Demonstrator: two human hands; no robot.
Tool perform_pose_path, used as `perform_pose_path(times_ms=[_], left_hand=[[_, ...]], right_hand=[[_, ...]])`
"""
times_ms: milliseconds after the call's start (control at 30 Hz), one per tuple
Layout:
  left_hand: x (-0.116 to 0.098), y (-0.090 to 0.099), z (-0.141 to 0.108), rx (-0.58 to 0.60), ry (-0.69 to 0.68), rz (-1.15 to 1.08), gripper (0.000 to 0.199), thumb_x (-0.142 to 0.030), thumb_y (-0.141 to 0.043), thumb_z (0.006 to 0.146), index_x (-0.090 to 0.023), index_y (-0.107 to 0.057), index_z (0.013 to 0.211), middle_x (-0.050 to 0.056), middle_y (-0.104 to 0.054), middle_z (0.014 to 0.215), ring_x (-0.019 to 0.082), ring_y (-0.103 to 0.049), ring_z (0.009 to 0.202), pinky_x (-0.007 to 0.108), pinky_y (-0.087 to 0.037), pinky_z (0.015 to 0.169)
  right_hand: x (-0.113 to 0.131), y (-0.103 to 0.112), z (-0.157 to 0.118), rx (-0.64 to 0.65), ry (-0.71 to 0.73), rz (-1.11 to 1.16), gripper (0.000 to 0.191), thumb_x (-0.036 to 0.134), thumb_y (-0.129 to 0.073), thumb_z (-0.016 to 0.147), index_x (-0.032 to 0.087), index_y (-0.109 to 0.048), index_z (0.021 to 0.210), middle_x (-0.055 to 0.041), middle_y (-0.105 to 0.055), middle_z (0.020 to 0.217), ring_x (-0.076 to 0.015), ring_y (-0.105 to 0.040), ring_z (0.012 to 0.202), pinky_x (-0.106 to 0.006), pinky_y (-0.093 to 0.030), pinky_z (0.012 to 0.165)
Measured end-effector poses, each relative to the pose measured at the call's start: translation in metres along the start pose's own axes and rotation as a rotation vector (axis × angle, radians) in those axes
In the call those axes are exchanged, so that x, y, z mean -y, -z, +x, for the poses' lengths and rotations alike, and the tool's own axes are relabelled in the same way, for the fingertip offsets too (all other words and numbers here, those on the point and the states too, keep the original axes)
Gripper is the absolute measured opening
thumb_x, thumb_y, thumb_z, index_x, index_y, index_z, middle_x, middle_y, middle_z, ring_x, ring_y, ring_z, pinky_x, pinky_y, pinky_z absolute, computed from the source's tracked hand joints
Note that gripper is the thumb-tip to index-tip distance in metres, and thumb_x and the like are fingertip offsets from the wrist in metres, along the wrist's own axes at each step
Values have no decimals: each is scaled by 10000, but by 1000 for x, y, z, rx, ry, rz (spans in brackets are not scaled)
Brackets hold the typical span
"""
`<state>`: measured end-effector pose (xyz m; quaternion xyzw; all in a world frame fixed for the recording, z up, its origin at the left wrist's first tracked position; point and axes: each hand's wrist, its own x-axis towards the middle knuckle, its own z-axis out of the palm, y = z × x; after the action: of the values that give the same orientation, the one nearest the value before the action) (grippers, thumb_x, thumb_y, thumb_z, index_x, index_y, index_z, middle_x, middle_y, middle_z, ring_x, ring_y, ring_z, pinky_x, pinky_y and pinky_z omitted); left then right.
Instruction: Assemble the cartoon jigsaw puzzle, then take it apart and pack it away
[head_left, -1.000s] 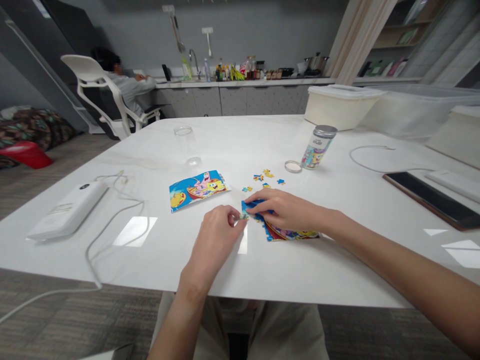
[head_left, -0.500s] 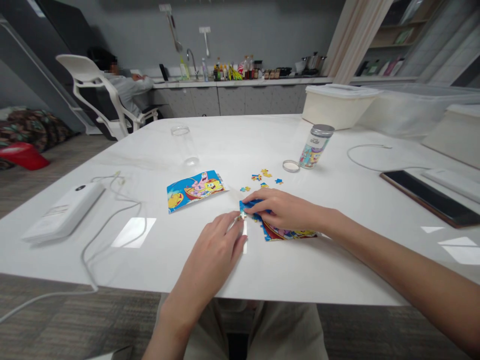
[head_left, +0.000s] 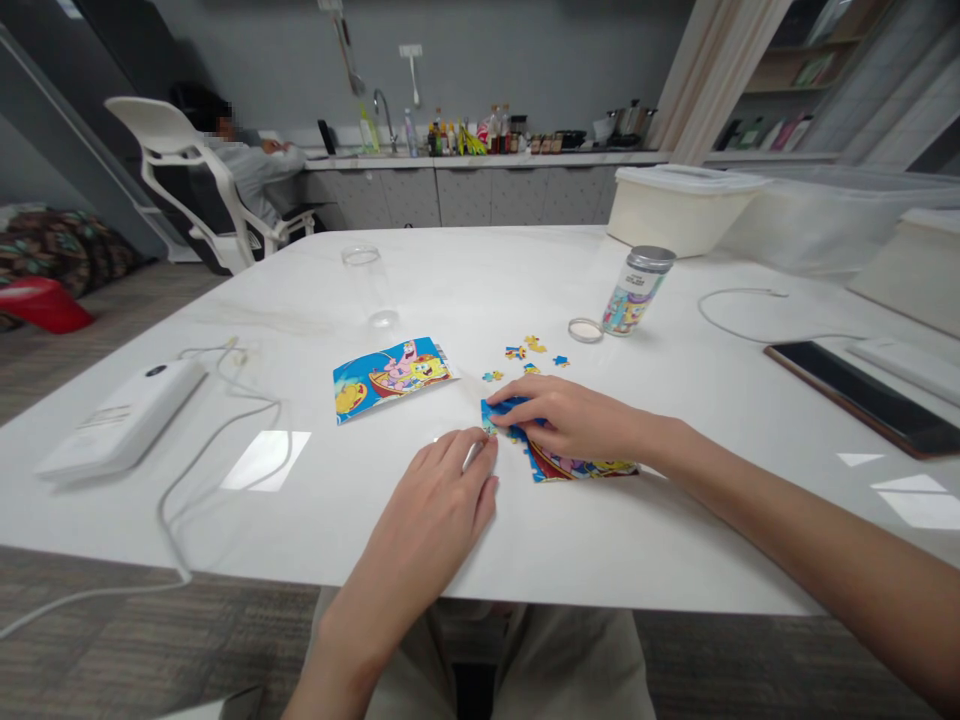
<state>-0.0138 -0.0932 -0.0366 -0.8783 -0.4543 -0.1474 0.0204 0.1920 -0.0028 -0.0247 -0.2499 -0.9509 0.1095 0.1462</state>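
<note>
A partly joined jigsaw puzzle (head_left: 581,468) with a blue border and cartoon figures lies flat near the table's front edge. My right hand (head_left: 559,412) rests over its upper part, fingers bent and pressing on its top left corner, hiding much of the picture. At the puzzle's left edge, my left hand (head_left: 442,490) has its fingertips closed on a small puzzle piece (head_left: 490,431), which is mostly covered. Several loose puzzle pieces (head_left: 534,344) are scattered just beyond my right hand. A picture sheet (head_left: 390,378) with the same cartoon lies to the left.
Beyond the pieces stand a printed can (head_left: 637,290), a ring-shaped lid (head_left: 585,330) and a clear jar (head_left: 371,290). A white power bank (head_left: 120,420) with cables lies left, a phone (head_left: 862,395) right. Storage boxes (head_left: 682,212) stand back right. A person (head_left: 251,175) sits at the far counter.
My left hand has shifted slightly right and up, bringing its fingertips against the puzzle's left edge, and the piece there is more covered. My right hand stays on the puzzle.
</note>
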Motion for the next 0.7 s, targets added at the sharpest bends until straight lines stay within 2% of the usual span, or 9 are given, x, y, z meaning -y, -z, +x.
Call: perform_pose_path(times_ms=[333, 700], left_hand=[[1, -1, 1, -27, -44, -42, 239, -145, -409, 942, -180, -570, 1116, 92, -611, 1189, 236, -566, 1117, 434, -505, 941], [1, -1, 1, -44, -48, -28, 243, -121, -425, 917, -173, -561, 1112, 94, -607, 1203, 239, -578, 1100, 442, -511, 934]], right_hand=[[0, 0, 0, -6, 14, -14, 367, 53, -463, 848, 188, -729, 1060, -104, -647, 1247, -211, -597, 1132, -397, -473, 992], [-1, -2, 0, -34, 19, -9, 357, 57, -456, 855, 183, -729, 1049, -105, -656, 1226, -210, -611, 1099, -397, -489, 965]])
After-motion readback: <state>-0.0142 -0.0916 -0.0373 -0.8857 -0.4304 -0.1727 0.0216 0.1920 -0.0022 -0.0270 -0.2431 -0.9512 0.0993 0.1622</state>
